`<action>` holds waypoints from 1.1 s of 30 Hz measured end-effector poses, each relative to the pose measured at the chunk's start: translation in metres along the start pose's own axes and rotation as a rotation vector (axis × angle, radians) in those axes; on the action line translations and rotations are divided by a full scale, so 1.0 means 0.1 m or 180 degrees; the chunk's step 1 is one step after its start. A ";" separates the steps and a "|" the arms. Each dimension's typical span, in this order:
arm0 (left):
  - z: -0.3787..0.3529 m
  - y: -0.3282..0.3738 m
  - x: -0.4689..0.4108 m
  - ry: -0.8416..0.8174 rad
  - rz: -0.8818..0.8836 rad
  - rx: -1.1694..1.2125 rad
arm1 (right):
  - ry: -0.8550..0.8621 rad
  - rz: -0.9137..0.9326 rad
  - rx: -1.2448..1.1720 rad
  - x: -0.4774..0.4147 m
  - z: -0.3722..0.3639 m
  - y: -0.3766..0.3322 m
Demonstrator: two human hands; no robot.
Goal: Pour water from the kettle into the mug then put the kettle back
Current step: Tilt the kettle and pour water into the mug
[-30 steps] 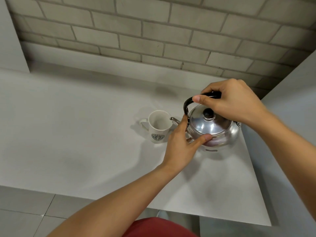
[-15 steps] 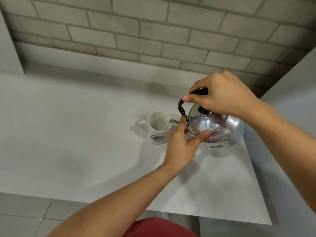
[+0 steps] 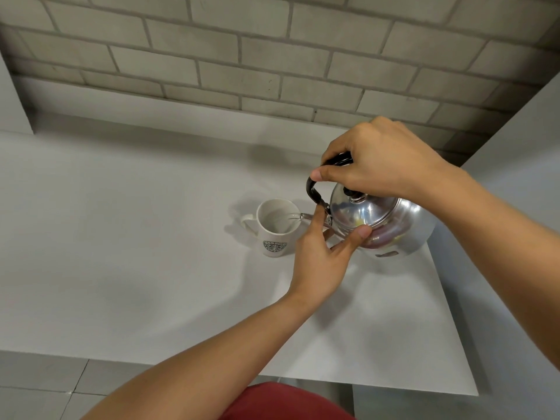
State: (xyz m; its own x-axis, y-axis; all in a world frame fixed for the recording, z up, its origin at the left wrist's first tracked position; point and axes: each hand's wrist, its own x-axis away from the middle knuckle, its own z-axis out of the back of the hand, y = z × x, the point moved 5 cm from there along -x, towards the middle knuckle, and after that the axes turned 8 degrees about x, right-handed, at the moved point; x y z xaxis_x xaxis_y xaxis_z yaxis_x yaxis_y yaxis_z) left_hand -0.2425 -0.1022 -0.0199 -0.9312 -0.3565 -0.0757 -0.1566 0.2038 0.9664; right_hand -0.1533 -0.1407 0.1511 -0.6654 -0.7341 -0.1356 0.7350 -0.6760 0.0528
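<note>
A shiny steel kettle (image 3: 394,225) with a black handle hangs tilted to the left, lifted off the white table (image 3: 136,268). My right hand (image 3: 381,162) is shut on the black handle from above. My left hand (image 3: 321,259) rests against the kettle's front, thumb on the lid's edge and a finger by the spout's base. The spout reaches over the rim of a white mug (image 3: 275,228) with a dark round logo, its handle facing left. A thin stream of water runs from the spout into the mug.
A grey brick wall (image 3: 272,56) with a low ledge runs behind the table. A grey panel (image 3: 521,237) stands along the right side. The table's front edge is near me, with floor tiles and red clothing (image 3: 281,401) below.
The kettle has risen off the table and tipped further to the left, bringing its spout over the mug. Water now shows in the mug. Both hands stayed on the kettle.
</note>
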 end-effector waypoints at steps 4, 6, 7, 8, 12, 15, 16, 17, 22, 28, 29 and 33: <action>-0.03 0.02 0.01 0.0025 -0.0045 0.0033 | 0.0045 0.0106 0.0096 -0.03 0.04 -0.05; -0.04 0.03 0.01 0.0025 -0.0040 0.0048 | 0.0041 0.0140 0.0133 -0.05 0.06 -0.06; -0.04 0.03 0.01 0.0025 -0.0032 0.0053 | 0.0036 0.0150 0.0148 -0.05 0.07 -0.06; -0.04 0.04 0.01 0.0029 -0.0017 0.0050 | 0.0033 0.0155 0.0156 -0.05 0.08 -0.06; -0.03 0.05 0.01 0.0047 0.0004 0.0066 | -0.0001 0.0160 0.0208 -0.07 0.08 -0.08; -0.03 0.05 0.02 0.0068 0.0034 0.0064 | -0.0054 0.0160 0.0244 -0.08 0.08 -0.10; -0.03 0.04 0.02 0.0064 0.0052 0.0069 | -0.0075 0.0151 0.0250 -0.08 0.07 -0.11; -0.03 0.04 0.03 0.0063 0.0078 0.0085 | -0.0100 0.0135 0.0248 -0.09 0.07 -0.11; -0.01 0.06 0.05 0.0067 0.0121 0.0136 | -0.0181 0.0073 0.0232 -0.09 0.05 -0.14; -0.04 0.12 0.04 0.0045 0.0056 0.0126 | -0.0188 0.0077 0.0315 -0.11 0.08 -0.16; -0.04 0.12 0.04 0.0041 0.0073 0.0141 | -0.0176 0.0076 0.0329 -0.11 0.09 -0.17; -0.05 0.13 0.05 0.0002 0.0148 0.0175 | -0.0140 0.0053 0.0342 -0.11 0.11 -0.17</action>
State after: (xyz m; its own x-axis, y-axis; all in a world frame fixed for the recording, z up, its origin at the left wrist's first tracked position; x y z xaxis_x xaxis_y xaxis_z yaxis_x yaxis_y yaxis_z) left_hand -0.2473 -0.1061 -0.0065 -0.9377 -0.3460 -0.0309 -0.1311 0.2701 0.9539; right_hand -0.1603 -0.1219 0.1625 -0.6599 -0.7459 -0.0905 0.7294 -0.6649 0.1608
